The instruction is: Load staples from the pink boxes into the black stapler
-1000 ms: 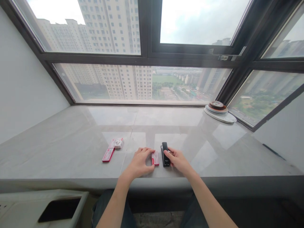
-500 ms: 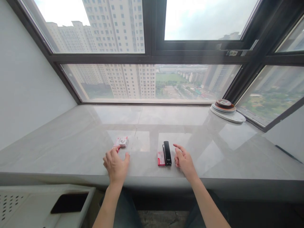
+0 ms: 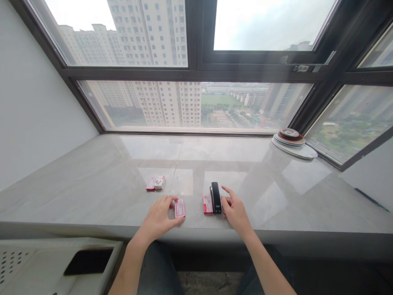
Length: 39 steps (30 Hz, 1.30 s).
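Observation:
My left hand (image 3: 159, 215) grips a small red-and-white box (image 3: 179, 208) between thumb and fingers, low over the sill near its front edge. To the right, a black stapler (image 3: 216, 198) lies lengthwise, pointing away from me. Another small red-and-white box (image 3: 207, 204) lies against its left side. My right hand (image 3: 236, 211) is just right of the stapler, index finger stretched forward and the other fingers loosely bent, with nothing seen in it. Whether its fingertips touch the stapler I cannot tell. Farther left, a flat red box (image 3: 150, 184) and a white box (image 3: 159, 182) sit side by side.
The glossy grey stone windowsill (image 3: 101, 180) runs up to a dark window frame (image 3: 190, 74). A stack of plates (image 3: 290, 139) stands in the far right corner. Below the sill at left is a whitish plastic piece (image 3: 39, 262) with a dark opening.
My left hand has moved right and nearer, bringing a small box from beside the two at left to the middle. My right hand has shifted slightly left, closer to the stapler.

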Each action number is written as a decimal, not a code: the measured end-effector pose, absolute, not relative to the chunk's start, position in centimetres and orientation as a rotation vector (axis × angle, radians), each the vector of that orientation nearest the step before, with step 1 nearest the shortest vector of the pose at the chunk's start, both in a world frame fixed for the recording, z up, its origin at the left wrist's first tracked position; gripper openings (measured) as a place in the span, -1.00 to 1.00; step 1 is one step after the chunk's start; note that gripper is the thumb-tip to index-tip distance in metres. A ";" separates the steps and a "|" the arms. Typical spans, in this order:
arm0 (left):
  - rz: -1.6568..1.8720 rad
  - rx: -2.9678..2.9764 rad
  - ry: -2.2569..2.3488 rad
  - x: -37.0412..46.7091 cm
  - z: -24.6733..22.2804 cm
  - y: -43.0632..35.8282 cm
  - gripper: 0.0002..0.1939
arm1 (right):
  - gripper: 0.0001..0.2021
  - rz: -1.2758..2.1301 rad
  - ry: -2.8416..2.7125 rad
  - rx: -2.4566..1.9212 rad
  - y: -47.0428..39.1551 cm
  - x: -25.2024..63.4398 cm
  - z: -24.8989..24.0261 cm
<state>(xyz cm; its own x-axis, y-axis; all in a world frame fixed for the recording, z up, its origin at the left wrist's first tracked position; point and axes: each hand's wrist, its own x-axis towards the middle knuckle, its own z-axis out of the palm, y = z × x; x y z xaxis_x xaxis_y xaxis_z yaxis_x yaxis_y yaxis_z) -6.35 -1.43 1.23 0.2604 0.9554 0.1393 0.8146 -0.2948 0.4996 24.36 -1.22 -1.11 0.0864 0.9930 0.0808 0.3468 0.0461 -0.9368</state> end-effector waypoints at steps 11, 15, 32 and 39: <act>0.753 2.285 1.174 3.3 2.8 1.4 -0.50 | -0.51 1.051 -1.419 -1.451 -0.8 24.7 -1.0; 0.727 2.321 1.152 4.2 1.9 1.6 -0.44 | -0.48 1.094 -1.451 -1.440 -0.9 25.0 -0.8; 0.828 2.060 1.957 -16.3 0.7 7.1 -0.53 | -0.48 1.042 -1.298 -1.438 -1.1 25.0 -1.3; 0.644 2.103 1.764 -16.9 0.1 2.2 -0.40 | -0.51 1.075 -1.306 -1.413 -0.9 25.1 -1.8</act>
